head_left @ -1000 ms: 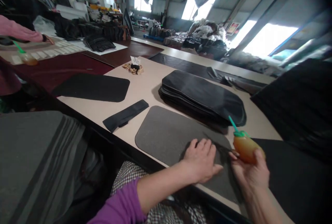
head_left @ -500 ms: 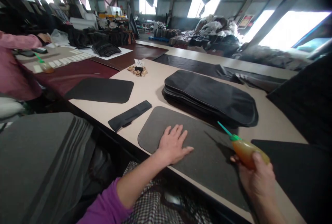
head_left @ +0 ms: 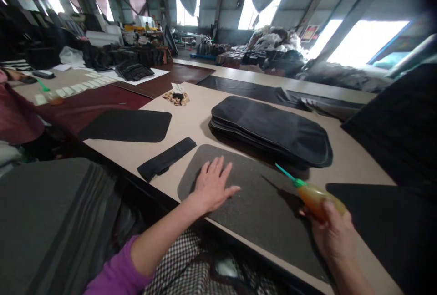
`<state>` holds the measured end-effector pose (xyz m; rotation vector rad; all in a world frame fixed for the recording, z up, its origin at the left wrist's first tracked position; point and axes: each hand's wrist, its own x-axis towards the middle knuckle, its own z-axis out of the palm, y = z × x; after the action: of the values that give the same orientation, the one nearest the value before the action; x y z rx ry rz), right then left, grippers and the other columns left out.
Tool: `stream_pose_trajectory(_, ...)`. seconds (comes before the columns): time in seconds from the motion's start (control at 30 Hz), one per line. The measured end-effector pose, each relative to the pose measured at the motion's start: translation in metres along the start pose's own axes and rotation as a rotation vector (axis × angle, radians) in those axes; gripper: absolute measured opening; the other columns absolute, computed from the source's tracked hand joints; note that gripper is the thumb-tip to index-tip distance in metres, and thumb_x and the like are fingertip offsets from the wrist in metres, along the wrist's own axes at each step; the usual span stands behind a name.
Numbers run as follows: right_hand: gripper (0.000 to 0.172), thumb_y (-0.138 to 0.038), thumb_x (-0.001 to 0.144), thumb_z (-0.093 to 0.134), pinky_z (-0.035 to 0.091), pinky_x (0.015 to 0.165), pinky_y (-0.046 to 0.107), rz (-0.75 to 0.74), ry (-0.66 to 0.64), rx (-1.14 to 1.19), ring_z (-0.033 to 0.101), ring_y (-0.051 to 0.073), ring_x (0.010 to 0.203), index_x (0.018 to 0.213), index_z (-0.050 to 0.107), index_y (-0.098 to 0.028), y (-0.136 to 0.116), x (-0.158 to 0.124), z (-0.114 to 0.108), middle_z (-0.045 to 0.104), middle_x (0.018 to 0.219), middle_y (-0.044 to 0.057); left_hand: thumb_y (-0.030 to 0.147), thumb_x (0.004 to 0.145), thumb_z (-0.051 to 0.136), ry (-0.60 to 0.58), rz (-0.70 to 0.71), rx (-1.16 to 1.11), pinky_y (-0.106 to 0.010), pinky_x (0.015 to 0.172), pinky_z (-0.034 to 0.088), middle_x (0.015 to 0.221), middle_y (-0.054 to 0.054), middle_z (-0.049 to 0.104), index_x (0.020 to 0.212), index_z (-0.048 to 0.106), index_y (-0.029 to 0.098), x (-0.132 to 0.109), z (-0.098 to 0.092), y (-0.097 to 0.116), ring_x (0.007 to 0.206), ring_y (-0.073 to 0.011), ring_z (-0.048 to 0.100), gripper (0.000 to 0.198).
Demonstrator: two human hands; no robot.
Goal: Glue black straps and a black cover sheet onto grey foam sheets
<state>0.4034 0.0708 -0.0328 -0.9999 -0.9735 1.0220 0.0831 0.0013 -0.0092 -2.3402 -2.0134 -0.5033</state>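
Amber bottle (head_left: 317, 201) sits in right hand (head_left: 334, 231), fingers wrapped round it; green nozzle (head_left: 286, 172) tilts up, leftward. Grey panel (head_left: 259, 213) lies under left hand (head_left: 212, 185), palm down, fingers spread. Black stack (head_left: 269, 126) just beyond both hands. Dark strip (head_left: 167, 158) left of left hand, black sheet (head_left: 385, 222) right of right.

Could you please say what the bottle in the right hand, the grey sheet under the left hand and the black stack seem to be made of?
Bottle: probably plastic, smooth and translucent; the amber inside shows through.
Grey sheet: perhaps foam or fibreboard, as its matt, speckled face suggests.
Black stack: leather or imitation leather, judging by its top's soft sheen; which, I cannot tell.
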Motion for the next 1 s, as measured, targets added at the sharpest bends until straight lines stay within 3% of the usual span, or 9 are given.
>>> stream_pose_trajectory(0.1,0.048,-0.043,0.075,0.082,0.057,0.049,0.028,0.008,-0.002,-0.003,0.064,0.02,0.076,0.114,0.064,-0.02,0.002,0.0,-0.002,0.064,0.113,0.008,0.072,0.096,0.01,-0.126,0.235,-0.092,-0.047,0.123,0.022,0.167,-0.01,0.018,0.159,0.023,0.021,0.03,0.007,0.012,0.154,-0.024,0.017,0.082)
stream_pose_trajectory(0.2,0.05,-0.044,0.073,0.083,0.058,0.048,0.027,0.013,0.016,0.012,0.064,0.021,0.079,0.114,0.065,-0.02,0.002,0.0,-0.004,0.064,0.113,0.008,0.074,0.095,0.011,-0.223,0.301,-0.067,-0.047,0.123,0.019,0.166,-0.009,0.023,0.157,0.03,0.021,0.053,0.018,-0.004,0.154,-0.0236,0.02,0.083)
stream_pose_trajectory(0.37,0.052,-0.042,0.072,0.084,0.058,0.049,0.028,0.004,0.067,0.037,0.064,0.019,0.075,0.115,0.062,-0.021,0.002,-0.002,-0.004,0.063,0.113,0.007,0.07,0.098,0.015,-0.144,0.055,0.023,-0.042,0.124,0.02,0.165,-0.005,0.027,0.156,0.033,0.022,0.062,0.018,-0.056,0.153,-0.0202,0.023,0.077)
stream_pose_trajectory(0.43,0.051,-0.041,0.072,0.083,0.056,0.048,0.027,0.002,0.06,0.05,0.063,0.018,0.072,0.113,0.062,-0.02,0.001,-0.003,-0.003,0.063,0.108,0.007,0.066,0.099,0.015,-0.115,-0.054,0.051,-0.046,0.122,0.022,0.164,-0.011,0.028,0.156,0.033,0.015,0.059,0.014,-0.064,0.152,-0.0243,0.025,0.078)
stream_pose_trajectory(0.53,0.048,-0.04,0.071,0.083,0.056,0.047,0.027,-0.017,0.075,0.072,0.063,0.02,0.077,0.11,0.063,-0.02,-0.002,-0.004,0.0,0.063,0.109,0.007,0.064,0.1,0.012,-0.016,-0.182,0.091,-0.053,0.122,0.019,0.163,-0.02,0.025,0.155,0.03,0.005,0.043,0.011,-0.053,0.153,-0.0306,0.021,0.083)
stream_pose_trajectory(0.63,0.051,-0.04,0.068,0.082,0.053,0.045,0.028,-0.025,0.066,0.097,0.062,0.02,0.072,0.113,0.065,-0.022,-0.006,-0.005,0.0,0.063,0.105,0.007,0.071,0.097,0.014,0.02,-0.003,0.072,-0.047,0.124,0.017,0.166,-0.014,0.02,0.158,0.026,0.011,0.018,0.012,-0.03,0.154,-0.026,0.016,0.086)
stream_pose_trajectory(0.73,0.049,-0.039,0.067,0.078,0.043,0.039,0.026,-0.023,0.027,0.157,0.058,0.019,0.064,0.112,0.069,-0.022,-0.012,-0.007,-0.004,0.063,0.098,0.009,0.074,0.096,0.014,-0.082,0.196,0.008,-0.043,0.124,0.019,0.166,-0.008,0.023,0.158,0.027,0.018,-0.002,0.011,-0.015,0.154,-0.0222,0.02,0.085)
stream_pose_trajectory(0.9,0.042,-0.034,0.073,0.072,0.042,0.042,0.02,0.111,0.076,0.291,0.056,0.017,0.071,0.114,0.072,-0.023,-0.034,-0.015,-0.004,0.062,0.11,0.01,0.071,0.097,0.012,-0.105,0.152,-0.033,-0.046,0.123,0.02,0.164,-0.011,0.027,0.156,0.032,0.017,-0.011,0.005,-0.005,0.153,-0.0245,0.023,0.083)
stream_pose_trajectory(1.0,0.051,-0.036,0.071,0.079,0.051,0.049,0.022,0.166,-0.014,0.17,0.061,0.02,0.082,0.119,0.07,-0.023,-0.053,-0.022,0.015,0.062,0.118,0.01,0.07,0.098,0.014,-0.037,0.168,-0.048,-0.049,0.123,0.018,0.166,-0.011,0.023,0.157,0.03,0.02,-0.015,0.004,0.006,0.153,-0.025,0.02,0.079)
